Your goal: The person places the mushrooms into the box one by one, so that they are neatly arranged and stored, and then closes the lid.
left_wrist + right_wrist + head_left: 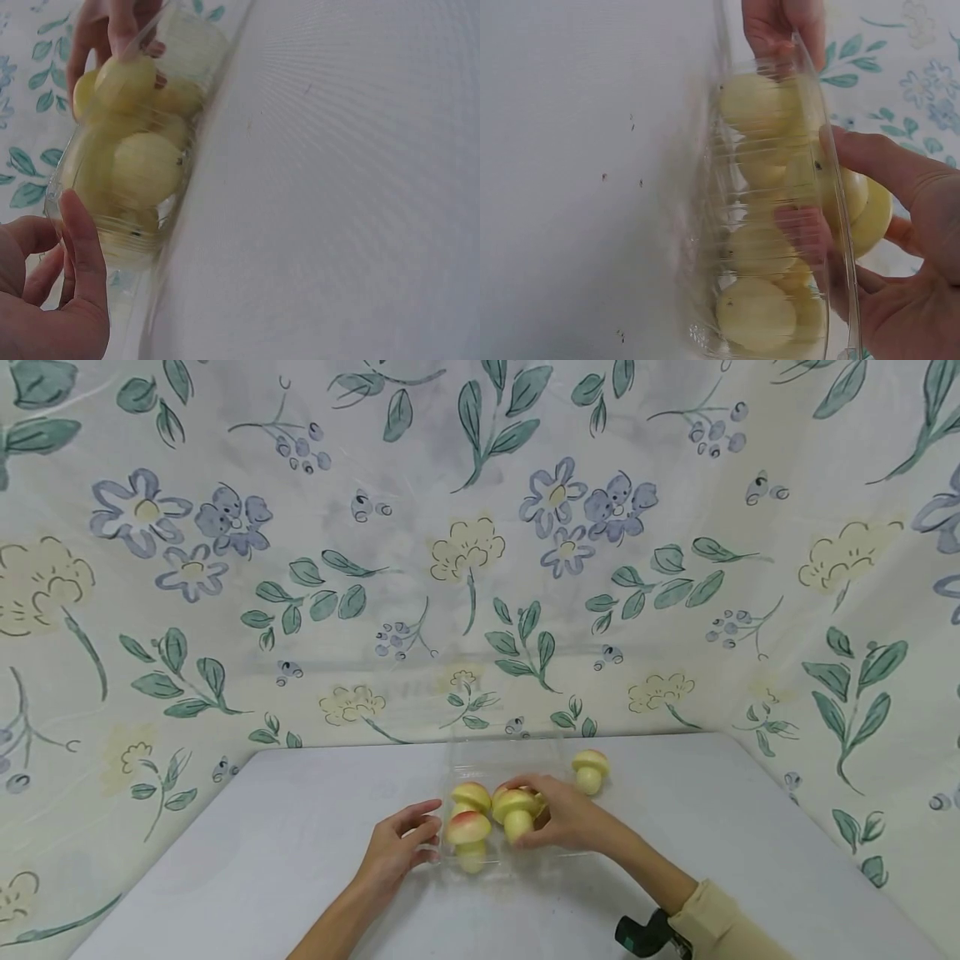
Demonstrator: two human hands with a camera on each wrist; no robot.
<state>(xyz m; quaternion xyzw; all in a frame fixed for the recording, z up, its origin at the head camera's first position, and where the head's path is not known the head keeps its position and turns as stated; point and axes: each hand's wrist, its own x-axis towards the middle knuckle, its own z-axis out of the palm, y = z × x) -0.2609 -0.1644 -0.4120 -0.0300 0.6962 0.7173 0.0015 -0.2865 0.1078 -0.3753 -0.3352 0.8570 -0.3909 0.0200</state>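
Yellow mushroom-shaped pieces with reddish-tinged caps sit in a clear plastic box (705, 330) on the table. My right hand (566, 814) grips one mushroom-shaped piece (517, 810) at the box's right part, thumb by its stem; some fingers (806, 232) reach down inside the box wall. Beside the box's left end, my left hand (401, 847) touches the wall with its fingertips (79, 217). Near that hand, a mushroom-shaped piece (468, 831) stands in front of another mushroom-shaped piece (471, 795). The right hand partly hides pieces behind the gripped one.
Another mushroom-shaped piece (590, 772) stands on the white table (300, 827), right of the box. The box's transparent lid (506, 756) lies back behind it. A black device (645, 935) is at the right wrist. Floral cloth (420, 610) hangs behind the table.
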